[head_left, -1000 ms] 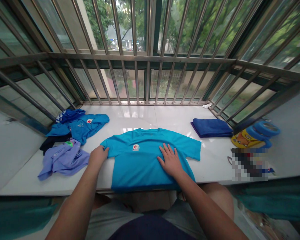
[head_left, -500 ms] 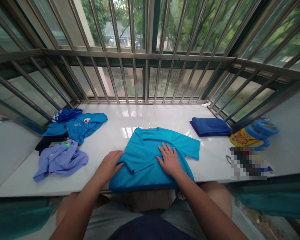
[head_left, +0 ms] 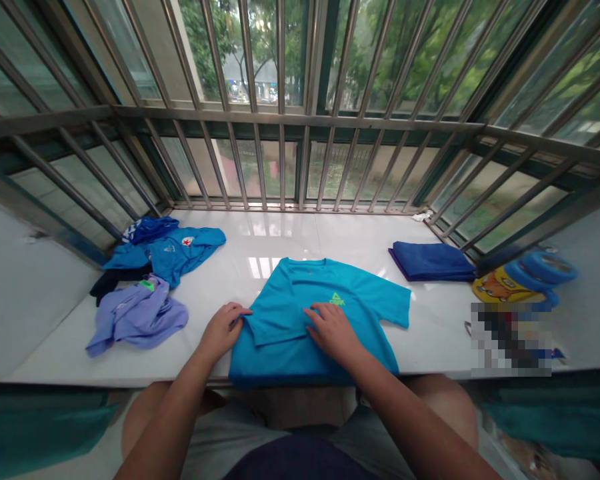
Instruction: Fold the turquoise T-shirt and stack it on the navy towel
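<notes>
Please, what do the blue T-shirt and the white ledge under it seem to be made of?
The blue T-shirt looks like thin synthetic knit, matte, with soft creases. The white ledge looks like polished stone or glazed tile: glossy, with reflections and a straight seam.

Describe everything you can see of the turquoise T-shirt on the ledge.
The turquoise T-shirt lies flat on the glossy white ledge, short-sleeved, of synthetic-looking fabric, with its round collar towards the window bars. A small lime-green logo sits on it. Its side at the left of the view is folded inward, sleeve included, while the other sleeve lies spread. The left hand holds the folded edge; the right hand presses on it.
</notes>
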Available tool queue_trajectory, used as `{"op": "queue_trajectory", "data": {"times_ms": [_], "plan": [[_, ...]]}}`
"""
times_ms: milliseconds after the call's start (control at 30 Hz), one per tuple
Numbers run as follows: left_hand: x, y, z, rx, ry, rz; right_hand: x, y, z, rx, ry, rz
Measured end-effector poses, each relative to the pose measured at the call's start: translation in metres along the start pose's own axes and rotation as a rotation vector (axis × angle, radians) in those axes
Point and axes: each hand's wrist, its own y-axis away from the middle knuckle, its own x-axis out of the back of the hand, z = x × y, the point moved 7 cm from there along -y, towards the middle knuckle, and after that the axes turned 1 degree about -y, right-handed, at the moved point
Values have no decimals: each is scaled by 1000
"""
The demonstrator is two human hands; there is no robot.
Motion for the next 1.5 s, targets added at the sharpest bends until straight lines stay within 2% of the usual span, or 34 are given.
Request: {"op": "queue_trajectory", "data": {"times_ms": [67,133,300,367,467,533,633,867,1067,1267,1400,1500], "plan": [[1,0,0,14,2,11,-3,-10,-22,90,4,-58],[2,-1,1,16,0,18,-9,-20,-36,118,44,-116],[2,-2,0,-9,-12,34,-9,-29,-47,88,91,-103],[1,-3,-2,-17,-18,40,-6,-26,-42,-39,79,-85],[0,-4,-5,-31,-26,51,-5,-17,-30,-305,28,-92],[0,-4,-7,-40,-28,58,-8,-14,-30,-354,-53,-131],[0,-4,-8,-46,-35,61,-8,-15,-37,-307,-171,-160],[1,-4,-7,-36,-61,70,16,-7,-49,-273,-310,-58],[2,-4,-7,-37,-54,89,-6,5,-54,-226,-233,-250],[5,-4,-1,-20,-57,115,-12,1,-51,-242,-193,-268],[7,-8,-6,114,-84,143,-7,5,-48,-253,-197,-234],[10,-22,-2,222,-152,243,3,12,-32,-273,-210,-151]]}}
